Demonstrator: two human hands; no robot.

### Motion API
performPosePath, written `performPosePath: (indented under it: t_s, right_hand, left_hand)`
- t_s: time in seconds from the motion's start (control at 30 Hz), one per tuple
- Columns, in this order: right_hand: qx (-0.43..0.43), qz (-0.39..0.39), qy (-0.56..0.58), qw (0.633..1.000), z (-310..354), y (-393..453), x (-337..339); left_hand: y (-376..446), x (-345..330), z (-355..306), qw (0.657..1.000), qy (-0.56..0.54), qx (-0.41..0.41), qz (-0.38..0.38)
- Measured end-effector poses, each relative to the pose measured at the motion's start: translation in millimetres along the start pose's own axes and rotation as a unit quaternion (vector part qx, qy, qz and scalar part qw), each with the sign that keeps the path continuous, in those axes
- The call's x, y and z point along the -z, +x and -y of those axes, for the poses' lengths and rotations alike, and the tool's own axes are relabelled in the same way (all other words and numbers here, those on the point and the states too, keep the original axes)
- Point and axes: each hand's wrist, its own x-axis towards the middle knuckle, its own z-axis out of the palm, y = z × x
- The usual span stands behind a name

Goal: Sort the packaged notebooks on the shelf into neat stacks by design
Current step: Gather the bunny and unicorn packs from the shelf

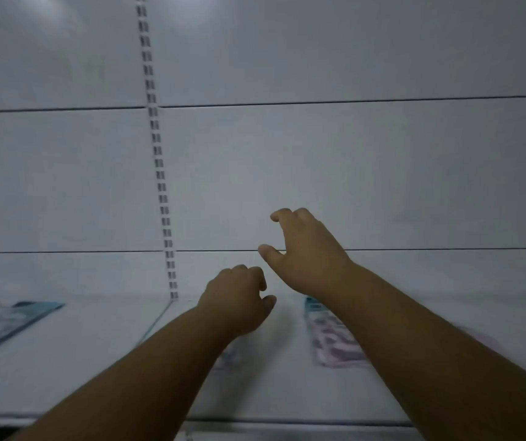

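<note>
Both my arms reach out over a white shelf [96,361]. My left hand [239,297] hovers with its fingers curled in and holds nothing. Higher up and to its right, my right hand [306,249] is spread, thumb apart from the fingers, and it is empty too. A packaged notebook with a blue top and a pink-purple pattern [331,338] lies flat on the shelf, partly under my right forearm. At the far left of the shelf lies another packaged notebook, blue and pale [10,319]. A pinkish package [228,358] peeks out from beneath my left forearm. Everything is blurred.
The white back panel [319,170] rises behind the shelf, with a slotted upright [160,173] running down to the shelf's rear. The shelf's front edge [287,423] crosses the bottom. A pale pink patch [484,338] shows right of my right forearm.
</note>
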Motion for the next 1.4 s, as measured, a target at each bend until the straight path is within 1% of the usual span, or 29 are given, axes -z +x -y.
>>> performPosePath:
  t_s: [0.07, 0.13, 0.27, 0.37, 0.47, 0.63, 0.8, 0.9, 1.0, 1.1, 1.13, 1.27, 1.4]
  right_hand:
    - [0.041, 0.014, 0.02, 0.999, 66, 9, -26]
    - [0.079, 0.046, 0.035, 0.995, 134, 17, -55]
    - [0.137, 0.1, 0.055, 0.984, 260, 29, -108]
    - [0.157, 0.124, 0.068, 0.977, 331, 39, -141]
    - [0.169, 0.137, 0.06, 0.974, 375, 53, -171]
    - [0.169, 0.144, 0.025, 0.975, 399, 86, -218]
    - [0.149, 0.143, 0.013, 0.978, 412, 127, -253]
    - [0.129, 0.15, 0.002, 0.98, 422, 142, -268]
    - [0.102, 0.148, -0.017, 0.984, 429, 146, -278]
    - [0.057, 0.141, -0.036, 0.988, 434, 138, -284]
    - [0.04, 0.141, -0.043, 0.988, 436, 134, -286]
    - [-0.025, 0.14, -0.064, 0.988, 445, 120, -296]
    - [-0.094, 0.137, -0.074, 0.983, 445, 101, -309]
  left_hand:
    - [-33, 26, 62, 0.999, 0.022, 0.033, -0.015]
    - [-71, 53, 125, 0.996, 0.045, 0.069, -0.026]
    - [-148, 102, 243, 0.982, 0.091, 0.153, -0.056]
    - [-186, 129, 314, 0.969, 0.113, 0.213, -0.046]
    - [-197, 144, 371, 0.962, 0.119, 0.241, -0.039]
    - [-174, 132, 439, 0.961, 0.095, 0.257, -0.032]
    - [-138, 120, 487, 0.962, 0.097, 0.257, -0.002]
    - [-119, 119, 513, 0.958, 0.115, 0.261, 0.018]
    - [-101, 118, 528, 0.954, 0.124, 0.268, 0.06]
    - [-85, 116, 535, 0.948, 0.14, 0.254, 0.127]
    - [-80, 116, 537, 0.949, 0.141, 0.245, 0.137]
    - [-73, 120, 547, 0.966, 0.081, 0.21, 0.125]
    - [-78, 125, 564, 0.968, -0.075, 0.219, 0.094]
